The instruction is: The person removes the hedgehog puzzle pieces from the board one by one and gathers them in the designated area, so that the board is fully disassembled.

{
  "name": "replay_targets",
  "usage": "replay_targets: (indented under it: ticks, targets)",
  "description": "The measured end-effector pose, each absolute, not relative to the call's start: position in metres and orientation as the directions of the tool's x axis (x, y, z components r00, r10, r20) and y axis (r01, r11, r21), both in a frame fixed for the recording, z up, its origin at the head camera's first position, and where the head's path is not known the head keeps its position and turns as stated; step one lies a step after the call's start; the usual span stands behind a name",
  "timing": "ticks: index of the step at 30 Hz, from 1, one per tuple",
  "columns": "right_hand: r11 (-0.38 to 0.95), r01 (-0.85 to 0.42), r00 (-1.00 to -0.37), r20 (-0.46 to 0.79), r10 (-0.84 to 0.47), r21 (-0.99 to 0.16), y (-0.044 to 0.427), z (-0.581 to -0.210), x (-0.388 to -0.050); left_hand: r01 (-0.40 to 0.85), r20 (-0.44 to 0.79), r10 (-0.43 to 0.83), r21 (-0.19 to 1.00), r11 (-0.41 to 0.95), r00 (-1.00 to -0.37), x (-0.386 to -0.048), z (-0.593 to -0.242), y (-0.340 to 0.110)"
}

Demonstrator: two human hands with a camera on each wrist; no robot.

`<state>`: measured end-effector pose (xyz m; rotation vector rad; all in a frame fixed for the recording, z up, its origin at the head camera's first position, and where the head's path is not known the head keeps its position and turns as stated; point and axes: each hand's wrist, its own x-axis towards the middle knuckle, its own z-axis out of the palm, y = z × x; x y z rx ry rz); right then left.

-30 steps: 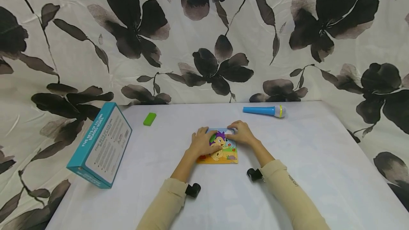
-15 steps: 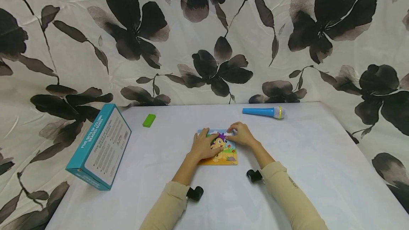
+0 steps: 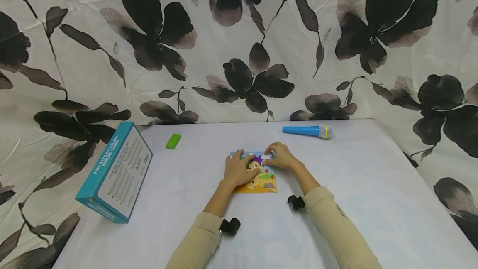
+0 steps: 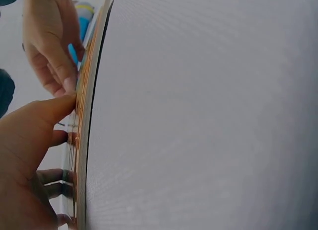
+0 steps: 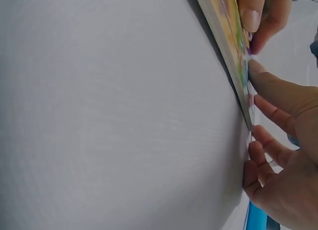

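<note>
A colourful picture puzzle board [image 3: 269, 187] with a purple-haired cartoon animal lies flat on the white table. My left hand [image 3: 237, 170] rests on its left part, fingers spread and thumb reaching across the picture; in the left wrist view the left thumb [image 4: 57, 108] touches the board's face. At the upper right corner is my right hand [image 3: 282, 156], its thumb on the picture and index finger by the far edge. The right wrist view shows the right fingers [image 5: 271, 111] bent along the board [image 5: 226, 29]. Whether they pinch a piece is hidden.
A blue toy microphone [image 3: 304, 130] lies at the back right. A green block [image 3: 173, 141] sits at the back left. Leaning on the left side is a teal box [image 3: 115, 173] with printed text. A floral cloth [image 3: 209, 45] hangs behind the table [image 3: 358, 169].
The left hand has shifted slightly over the board, baring its upper left corner. The right thumb has moved a little, and a pale patch shows beside it. The board stays nearly in place.
</note>
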<state>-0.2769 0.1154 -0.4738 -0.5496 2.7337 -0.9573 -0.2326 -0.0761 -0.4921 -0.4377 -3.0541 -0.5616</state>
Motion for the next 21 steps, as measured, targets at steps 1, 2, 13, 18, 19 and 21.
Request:
replay_targets:
  ticks: [1, 2, 13, 18, 19, 21]
  targets:
    - [0.723, -0.276, -0.911, -0.068, -0.406, -0.633, 0.1153, -0.4724, -0.2773, 0.269, 0.056, 0.267, 0.355, 0.895, -0.962, -0.2327, -0.4917, -0.0763]
    - [0.725, -0.278, -0.909, -0.072, -0.411, -0.629, 0.1152, -0.4714, -0.2776, 0.267, 0.057, 0.265, 0.357, 0.895, -0.963, -0.2328, -0.4916, -0.0765]
    - [0.730, -0.272, -0.905, -0.090, -0.415, -0.626, 0.1149, -0.4717, -0.2824, 0.246, 0.060, 0.242, 0.387, 0.889, -0.968, -0.2347, -0.4938, -0.0763]
    - [0.732, -0.262, -0.908, -0.097, -0.408, -0.629, 0.1146, -0.4721, -0.2833, 0.246, 0.062, 0.243, 0.414, 0.876, -0.968, -0.2350, -0.4948, -0.0774]
    - [0.733, -0.258, -0.909, -0.098, -0.404, -0.629, 0.1145, -0.4722, -0.2834, 0.247, 0.063, 0.244, 0.423, 0.872, -0.968, -0.2349, -0.4948, -0.0777]
    - [0.734, -0.253, -0.912, -0.099, -0.398, -0.630, 0.1143, -0.4724, -0.2836, 0.265, 0.092, 0.249, 0.420, 0.868, -0.964, -0.2368, -0.5001, -0.0788]
